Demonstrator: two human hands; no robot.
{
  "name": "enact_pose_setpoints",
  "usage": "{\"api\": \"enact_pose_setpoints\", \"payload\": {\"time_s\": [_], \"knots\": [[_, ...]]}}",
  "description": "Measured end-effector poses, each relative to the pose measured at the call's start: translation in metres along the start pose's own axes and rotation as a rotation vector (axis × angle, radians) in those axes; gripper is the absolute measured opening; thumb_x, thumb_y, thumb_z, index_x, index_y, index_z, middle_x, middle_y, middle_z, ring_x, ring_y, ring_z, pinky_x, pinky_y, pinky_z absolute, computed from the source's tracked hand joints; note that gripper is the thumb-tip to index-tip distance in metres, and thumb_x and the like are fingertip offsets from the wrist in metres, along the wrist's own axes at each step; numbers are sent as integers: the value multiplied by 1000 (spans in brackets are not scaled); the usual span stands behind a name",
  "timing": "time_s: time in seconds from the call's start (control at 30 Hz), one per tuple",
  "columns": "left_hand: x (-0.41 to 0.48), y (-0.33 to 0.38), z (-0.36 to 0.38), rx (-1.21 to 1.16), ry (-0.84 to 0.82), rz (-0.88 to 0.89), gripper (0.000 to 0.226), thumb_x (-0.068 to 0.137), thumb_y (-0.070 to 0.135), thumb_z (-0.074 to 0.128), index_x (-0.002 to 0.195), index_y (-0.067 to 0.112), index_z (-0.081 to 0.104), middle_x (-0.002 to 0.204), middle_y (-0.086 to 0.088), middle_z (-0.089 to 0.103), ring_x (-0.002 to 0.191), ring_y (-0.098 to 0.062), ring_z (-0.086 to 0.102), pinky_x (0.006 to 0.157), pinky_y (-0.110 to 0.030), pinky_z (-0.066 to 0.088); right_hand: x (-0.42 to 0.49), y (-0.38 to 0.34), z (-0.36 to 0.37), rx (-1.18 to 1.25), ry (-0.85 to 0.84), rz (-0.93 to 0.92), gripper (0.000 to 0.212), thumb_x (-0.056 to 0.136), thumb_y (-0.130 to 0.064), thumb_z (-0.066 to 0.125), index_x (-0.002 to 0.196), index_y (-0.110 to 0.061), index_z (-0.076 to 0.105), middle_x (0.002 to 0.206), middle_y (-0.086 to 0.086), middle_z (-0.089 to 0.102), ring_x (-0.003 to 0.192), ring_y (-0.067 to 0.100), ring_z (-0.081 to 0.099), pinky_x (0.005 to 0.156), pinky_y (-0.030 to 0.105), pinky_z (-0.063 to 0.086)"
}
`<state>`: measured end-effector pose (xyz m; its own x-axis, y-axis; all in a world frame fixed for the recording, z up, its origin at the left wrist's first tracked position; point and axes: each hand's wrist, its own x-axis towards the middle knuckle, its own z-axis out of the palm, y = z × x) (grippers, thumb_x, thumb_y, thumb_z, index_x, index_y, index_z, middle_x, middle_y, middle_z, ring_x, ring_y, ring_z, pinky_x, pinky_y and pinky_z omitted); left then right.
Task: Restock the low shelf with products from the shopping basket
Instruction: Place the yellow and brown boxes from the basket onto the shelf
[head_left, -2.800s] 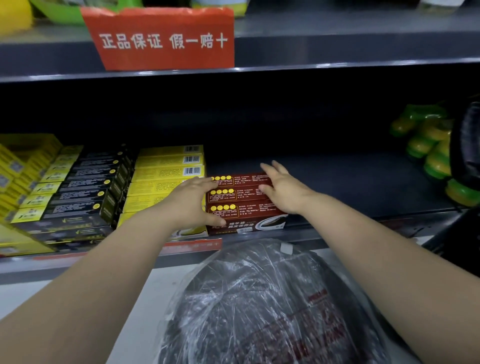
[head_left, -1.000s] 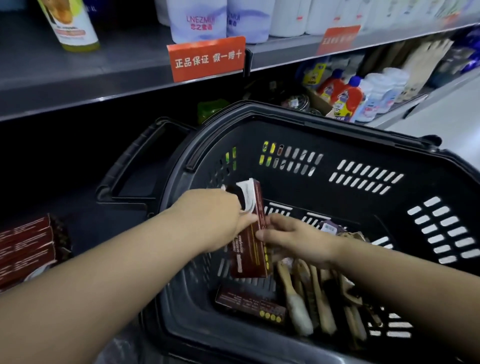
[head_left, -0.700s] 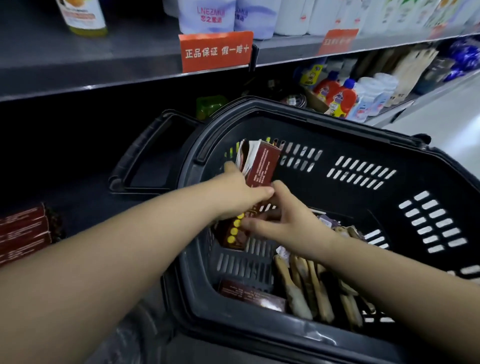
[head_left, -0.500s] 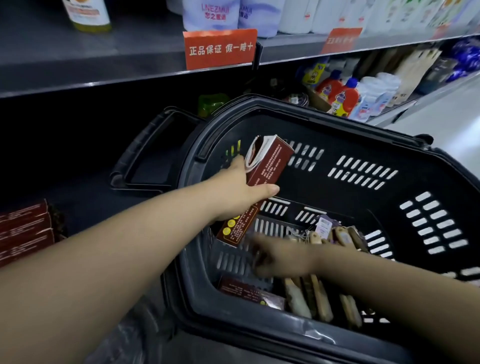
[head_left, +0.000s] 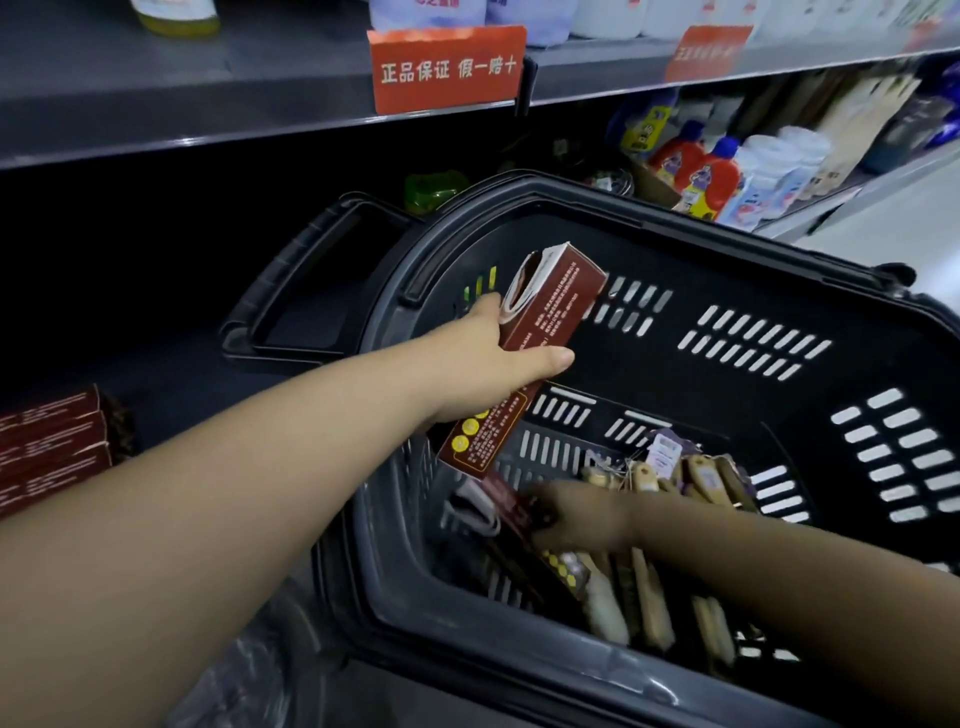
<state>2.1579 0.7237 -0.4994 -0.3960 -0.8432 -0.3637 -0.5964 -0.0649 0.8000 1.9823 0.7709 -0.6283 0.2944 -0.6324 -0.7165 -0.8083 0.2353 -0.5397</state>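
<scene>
Left grip clamped round tilted maroon box (over basket), right grip low inside, closure unclear

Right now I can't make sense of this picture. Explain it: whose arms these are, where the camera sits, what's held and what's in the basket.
There is no machine here. A person is restocking a shop shelf, and a camera on their head looks down at both arms. The left hand grips a dark red box above the black basket. The right hand reaches low into the basket at a second box; blur hides whether it grips. Wooden brushes lie beside it. At far left, stacked boxes of the same kind sit on the low shelf. Bottles stand further back.
</scene>
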Motion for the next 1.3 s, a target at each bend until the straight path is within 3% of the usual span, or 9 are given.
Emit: {"api": "enact_pose_setpoints", "payload": {"time_s": [0.17, 0.4, 0.53, 0.63, 0.73, 0.9, 1.0, 1.1, 1.3], "knots": [[1, 2, 1, -113, 20, -71, 91, 78, 62, 58, 145, 18, 14, 122, -5, 58, 99, -22, 63, 88, -42, 52, -55, -29, -34, 948, 268, -88, 21, 87, -9, 60, 108, -11, 61, 90, 4, 74, 77, 15, 70, 64, 28, 57], [-31, 11, -23, -606, -156, 47, 61, 75, 50, 69, 124, 17, 54, 104, -5, 73, 96, -24, 69, 93, -42, 51, -118, -101, -42, 817, 680, -426, 32, 65, -40, 78, 89, -21, 66, 77, 1, 70, 66, 14, 68, 57, 26, 54], [-63, 3, -54, -747, -100, 119, 54, 61, 35, 77, 110, 19, 61, 95, -8, 74, 87, -24, 71, 82, -38, 56, -120, -145, -25, 748, 723, -477, 5, 88, -29, 61, 88, -26, 65, 73, 0, 65, 61, 10, 60, 55, 21, 49], [-88, -12, -75, -909, -88, 142, 48, 57, 32, 71, 102, 16, 67, 88, -8, 75, 76, -20, 72, 73, -35, 58, -121, -181, -14, 647, 779, -525, 13, 91, -24, 57, 97, -27, 68, 74, 1, 63, 57, 8, 52, 51, 20, 45], [-109, -31, -93, -1088, -82, 168, 36, 56, 29, 69, 86, 11, 75, 83, -10, 74, 67, -21, 71, 62, -35, 60, -129, -216, -7, 546, 752, -624, 20, 91, -17, 57, 104, -23, 70, 79, -3, 70, 57, 4, 56, 51, 15, 45], [-133, -71, -114, -1198, -52, 184, 18, 59, 29, 67, 67, 16, 78, 80, -10, 75, 66, -23, 72, 52, -33, 57, -123, -256, 10, 315, 758, -601, 24, 86, -21, 65, 108, -25, 71, 108, -1, 68, 99, 10, 65, 91, 28, 49], [-140, -108, -123, -1206, -18, 122, 20, 52, 29, 71, 63, 13, 77, 77, -11, 74, 63, -24, 71, 53, -34, 57, -106, -271, 28, 311, 643, -600, 18, 85, -16, 66, 95, -29, 73, 96, -1, 72, 90, 8, 67, 76, 16, 51], [-145, -147, -138, -1146, -45, 35, 25, 52, 29, 73, 69, 12, 78, 81, -12, 74, 67, -26, 71, 63, -37, 58, -79, -287, 51, 394, 395, -553, 22, 82, -13, 69, 97, -24, 59, 96, -1, 72, 85, 13, 69, 71, 26, 55], [-152, -218, -173, -1033, -102, -80, 33, 52, 36, 83, 73, 10, 78, 82, -13, 74, 70, -26, 71, 69, -37, 57, -19, -329, 68, 342, 186, -535, 99, 65, -10, 82, 134, -46, 22, 123, -9, 56, 102, 13, 66, 78, 28, 57]]}}
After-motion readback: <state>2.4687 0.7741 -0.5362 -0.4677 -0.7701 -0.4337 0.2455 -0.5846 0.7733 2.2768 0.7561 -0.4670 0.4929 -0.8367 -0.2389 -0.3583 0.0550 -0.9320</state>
